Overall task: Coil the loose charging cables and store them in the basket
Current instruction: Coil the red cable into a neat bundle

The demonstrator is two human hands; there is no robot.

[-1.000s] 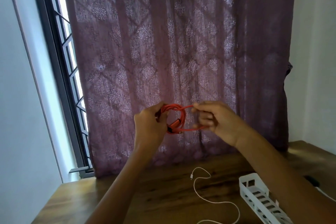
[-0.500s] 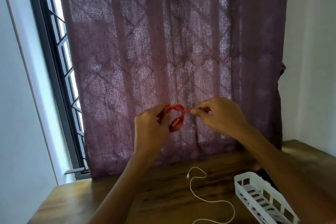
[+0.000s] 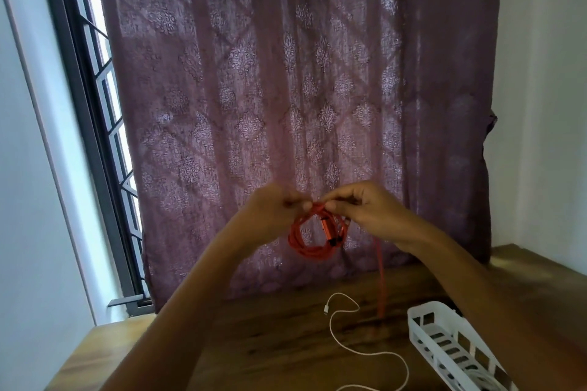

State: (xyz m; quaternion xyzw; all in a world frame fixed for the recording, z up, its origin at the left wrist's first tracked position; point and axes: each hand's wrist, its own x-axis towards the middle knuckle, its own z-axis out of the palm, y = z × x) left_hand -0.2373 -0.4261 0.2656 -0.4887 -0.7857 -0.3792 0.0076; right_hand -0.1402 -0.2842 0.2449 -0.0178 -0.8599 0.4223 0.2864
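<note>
- Window [image 3: 95, 111]: dark barred frame at far left, daylight behind. No part in the work.
- Curtain [image 3: 286, 89]: patterned mauve cloth hanging to the table edge, backdrop to both hands.
- Left hand [image 3: 271, 216]: raised in front of the curtain with the forearm rising from lower left. Fingers curled, tips pinching the top of the coil. A second ago it held the coil's left side with the loops standing upright. The loops now hang below its fingertips.
- Red cable [image 3: 313, 240]: several loops gathered into a small ring held in the air between the hands, well above the table, with a metallic plug lying across the ring. Change: half a second ago a strand was drawn out sideways to the right. Judged, the coil is being bound or tidied at its top rather than still being wound.
- Right hand [image 3: 370, 216]: has closed in from the right and now meets the left at the coil's top. Fingers bent, thumb and forefinger nipping the red strands.
- Loose tail [image 3: 381, 279]: a straight red length dropping from the coil to the tabletop, not seen hanging a second ago. Judged, this cable is unfinished and not ready for storing.
- White cable [image 3: 341, 335]: lying uncoiled in a loose curve on the table [image 3: 254, 349], untouched.
- Basket [image 3: 424, 311]: white slotted plastic at lower right, just beside the white cable. Contents cannot be told.
</note>
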